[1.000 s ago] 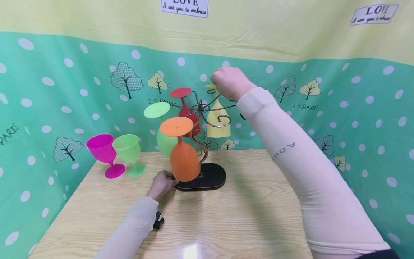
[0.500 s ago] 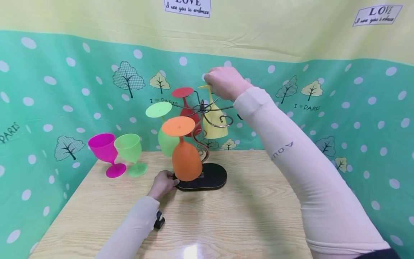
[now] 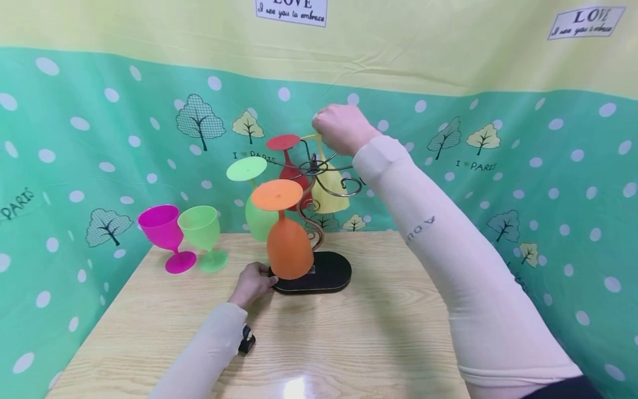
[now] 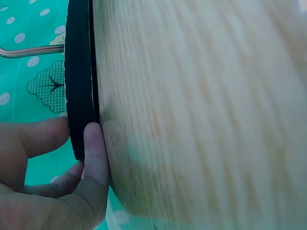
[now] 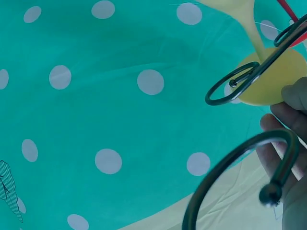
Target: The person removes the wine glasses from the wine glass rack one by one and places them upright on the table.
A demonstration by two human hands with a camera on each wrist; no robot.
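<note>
My right hand [image 3: 344, 128] pinches the foot of an upside-down yellow goblet [image 3: 331, 193] at the back of a metal goblet rack [image 3: 319, 226]. In the right wrist view, thumb and fingers hold the edge of the round yellow foot [image 5: 283, 76]. The goblet's stem is close to a curled wire hook [image 5: 218, 96]; whether it lies inside the loop I cannot tell. Low down, my left hand [image 3: 251, 284] grips the left end of the rack's black base [image 3: 331, 271], with fingers on both faces in the left wrist view. Red [image 3: 294, 172], light green [image 3: 259, 216] and orange [image 3: 290, 246] goblets hang upside down.
A magenta goblet [image 3: 161, 227] and another light green goblet [image 3: 201, 227] stand upright on the wooden table [image 3: 379, 343], left of the rack. Bare curled hooks [image 3: 344, 191] stick out on the rack's right. A patterned curtain [image 3: 423, 72] surrounds the table's back and sides.
My right hand has moved left with the yellow goblet, bringing it nearer the rack's centre and the red goblet. My left hand keeps its grip on the base.
</note>
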